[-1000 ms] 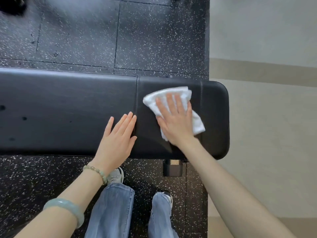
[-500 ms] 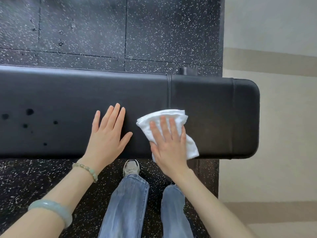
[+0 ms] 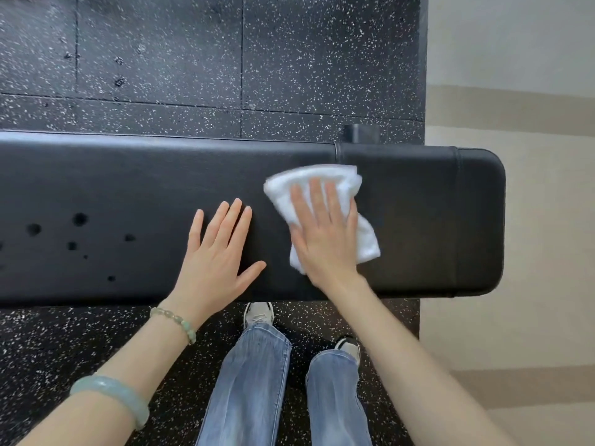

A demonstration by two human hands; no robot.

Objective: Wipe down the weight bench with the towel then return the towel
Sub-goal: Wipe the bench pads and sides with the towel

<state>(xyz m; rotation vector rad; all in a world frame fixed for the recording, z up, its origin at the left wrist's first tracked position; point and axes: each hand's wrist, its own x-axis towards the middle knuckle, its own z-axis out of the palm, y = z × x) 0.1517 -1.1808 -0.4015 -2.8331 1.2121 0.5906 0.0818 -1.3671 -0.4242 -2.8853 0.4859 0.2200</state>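
Evidently mid-wipe, the right hand (image 3: 325, 239) presses straight fingers onto the bunched white towel (image 3: 365, 246), which lies across the seam toward the weight bench's (image 3: 418, 220) right end, while the left hand (image 3: 215, 252) lies flat and spread by the near edge, probably bracing the lean.

Bare bench (image 3: 418, 220) pad lies right of the towel (image 3: 322, 185); the left hand (image 3: 214, 257) blocks the left.

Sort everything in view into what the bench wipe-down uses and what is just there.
In use: weight bench, white towel, right hand pressing flat on the towel, left hand resting flat on the bench.
Just there: speckled rubber floor, bead bracelet, green bangle, jeans, sneakers.
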